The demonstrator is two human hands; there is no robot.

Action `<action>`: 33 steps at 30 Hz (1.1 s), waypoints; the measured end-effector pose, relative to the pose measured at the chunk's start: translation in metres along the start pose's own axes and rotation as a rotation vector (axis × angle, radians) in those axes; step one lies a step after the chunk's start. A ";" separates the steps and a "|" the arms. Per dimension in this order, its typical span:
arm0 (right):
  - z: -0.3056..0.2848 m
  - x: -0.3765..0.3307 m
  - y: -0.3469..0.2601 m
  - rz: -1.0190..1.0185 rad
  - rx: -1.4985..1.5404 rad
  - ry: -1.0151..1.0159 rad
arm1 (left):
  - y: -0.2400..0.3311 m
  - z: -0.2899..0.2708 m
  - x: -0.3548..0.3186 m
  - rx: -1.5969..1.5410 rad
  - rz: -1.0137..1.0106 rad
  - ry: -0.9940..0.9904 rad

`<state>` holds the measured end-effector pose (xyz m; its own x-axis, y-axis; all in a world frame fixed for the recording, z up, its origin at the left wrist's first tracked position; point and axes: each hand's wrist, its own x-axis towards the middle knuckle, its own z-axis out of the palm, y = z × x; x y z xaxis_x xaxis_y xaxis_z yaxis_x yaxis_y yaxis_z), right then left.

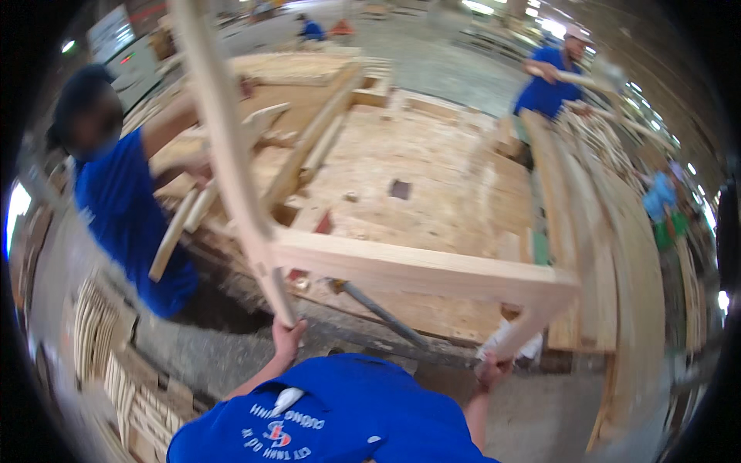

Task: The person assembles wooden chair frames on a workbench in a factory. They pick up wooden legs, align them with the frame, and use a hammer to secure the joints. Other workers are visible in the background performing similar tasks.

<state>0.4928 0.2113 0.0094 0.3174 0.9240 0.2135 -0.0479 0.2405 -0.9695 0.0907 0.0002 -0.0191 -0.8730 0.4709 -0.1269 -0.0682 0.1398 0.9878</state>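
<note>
I hold a pale wooden frame (417, 262) in front of me, above the near edge of the workbench. It has a long, slightly curved post on the left, a wide crossrail and a shorter leg on the right, and looks like part of a chair. My left hand (288, 339) is closed around the lower end of the long post. Around the end of the short leg my right hand (492, 370) is closed, with its fingers partly blurred. A white cloth or bag (515, 339) shows right beside that hand.
The plywood workbench (448, 177) spreads beyond the frame, with a grey tube (382, 312) at its near edge. At the left a co-worker (127, 208) handles wooden sticks; another co-worker (549, 81) stands far right. Long boards (617, 255) line the right; stacked wooden parts (100, 332) stand lower left.
</note>
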 end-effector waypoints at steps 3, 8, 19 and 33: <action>-0.014 0.005 0.015 -0.070 0.049 -0.020 | 0.016 0.010 -0.001 -0.018 0.005 -0.054; -0.027 0.024 -0.013 -0.069 -0.042 -0.117 | 0.042 0.022 0.005 -0.021 0.103 -0.066; -0.080 -0.008 -0.065 0.440 0.167 -0.356 | 0.171 0.106 0.091 0.165 0.387 -0.375; -0.038 0.132 -0.077 0.353 0.741 0.058 | 0.226 0.179 -0.031 0.387 0.780 -1.190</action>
<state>0.5745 0.3029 0.1079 0.2142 0.9699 -0.1157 -0.7604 0.0913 -0.6430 0.1884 0.1732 0.1919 0.2876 0.9303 0.2276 0.5201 -0.3513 0.7785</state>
